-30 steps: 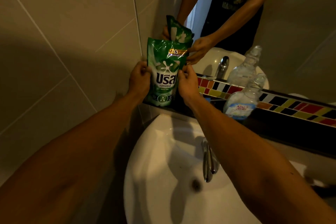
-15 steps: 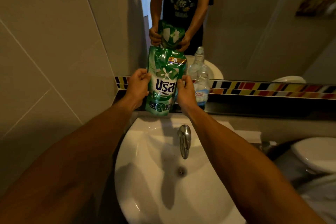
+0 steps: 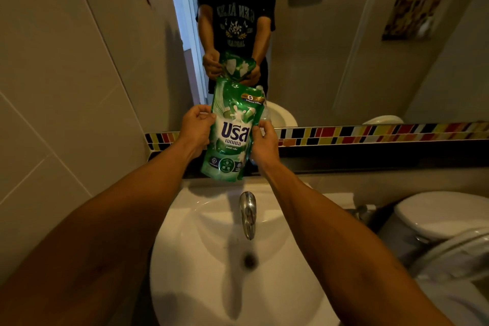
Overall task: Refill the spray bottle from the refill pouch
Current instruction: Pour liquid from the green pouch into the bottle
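A green refill pouch (image 3: 232, 132) with white and blue lettering stands upright over the dark ledge behind the sink. My left hand (image 3: 196, 128) grips its left edge and my right hand (image 3: 264, 141) grips its right edge. The clear spray bottle (image 3: 266, 111) is almost fully hidden behind the pouch; only a sliver of clear plastic shows at the pouch's upper right. The pouch top looks sealed.
A white sink basin (image 3: 201, 259) with a chrome tap (image 3: 248, 213) lies below my arms. A mirror (image 3: 330, 47) above a coloured tile strip (image 3: 370, 132) reflects the person and pouch. A white toilet (image 3: 444, 219) sits at the right, a tiled wall (image 3: 66, 87) at the left.
The view has swung up and to the right, showing more mirror and toilet. The pouch now covers the spray bottle, which stood visible to its right earlier. Both hands keep their grip.
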A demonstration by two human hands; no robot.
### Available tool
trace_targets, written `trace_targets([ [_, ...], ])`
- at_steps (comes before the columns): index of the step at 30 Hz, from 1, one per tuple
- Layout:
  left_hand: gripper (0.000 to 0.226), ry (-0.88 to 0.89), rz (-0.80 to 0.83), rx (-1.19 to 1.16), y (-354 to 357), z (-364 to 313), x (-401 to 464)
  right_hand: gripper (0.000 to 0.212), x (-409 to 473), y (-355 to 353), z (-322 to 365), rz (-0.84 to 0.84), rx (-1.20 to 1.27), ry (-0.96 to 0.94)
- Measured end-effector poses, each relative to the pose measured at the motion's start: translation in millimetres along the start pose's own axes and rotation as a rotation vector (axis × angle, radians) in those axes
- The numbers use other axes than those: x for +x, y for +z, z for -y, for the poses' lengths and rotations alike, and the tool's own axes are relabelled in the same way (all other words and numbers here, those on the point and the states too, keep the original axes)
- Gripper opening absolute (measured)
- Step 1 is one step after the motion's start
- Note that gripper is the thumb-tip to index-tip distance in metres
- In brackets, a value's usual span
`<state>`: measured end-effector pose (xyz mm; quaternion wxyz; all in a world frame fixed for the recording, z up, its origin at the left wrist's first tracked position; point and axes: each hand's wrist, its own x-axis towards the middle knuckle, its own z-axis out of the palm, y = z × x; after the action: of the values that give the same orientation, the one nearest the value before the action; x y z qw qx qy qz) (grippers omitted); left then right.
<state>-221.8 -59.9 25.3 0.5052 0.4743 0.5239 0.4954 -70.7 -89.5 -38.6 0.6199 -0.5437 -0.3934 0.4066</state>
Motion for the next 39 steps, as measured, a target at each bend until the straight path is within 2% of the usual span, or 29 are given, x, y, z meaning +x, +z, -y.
trace_targets([
  [6, 0.026, 0.045, -0.049, 0.063, 10, -17, 7, 0.012, 6, 1, 3, -0.042, 0.063, 0.072],
  [9, 0.028, 0.042, -0.064, 0.086, 13, -22, 11, 0.009, 10, 2, 3, -0.075, 0.076, 0.046],
  [16, 0.026, 0.05, -0.08, 0.198, 24, -34, 16, 0.017, 20, 2, 0, -0.092, 0.131, 0.042],
  [20, 0.03, 0.05, -0.08, 0.249, 27, -38, 21, 0.014, 27, 5, -3, -0.11, 0.16, 0.057],
  [25, 0.029, 0.039, -0.068, 0.297, 29, -44, 26, 0.026, 33, 9, -7, -0.118, 0.198, 0.107],
  [30, 0.032, 0.04, -0.061, 0.353, 31, -48, 34, 0.012, 41, 13, -13, -0.103, 0.231, 0.147],
  [39, 0.036, -0.026, -0.021, 0.375, 39, -64, 33, 0.006, 48, 20, -18, -0.099, 0.282, 0.208],
])
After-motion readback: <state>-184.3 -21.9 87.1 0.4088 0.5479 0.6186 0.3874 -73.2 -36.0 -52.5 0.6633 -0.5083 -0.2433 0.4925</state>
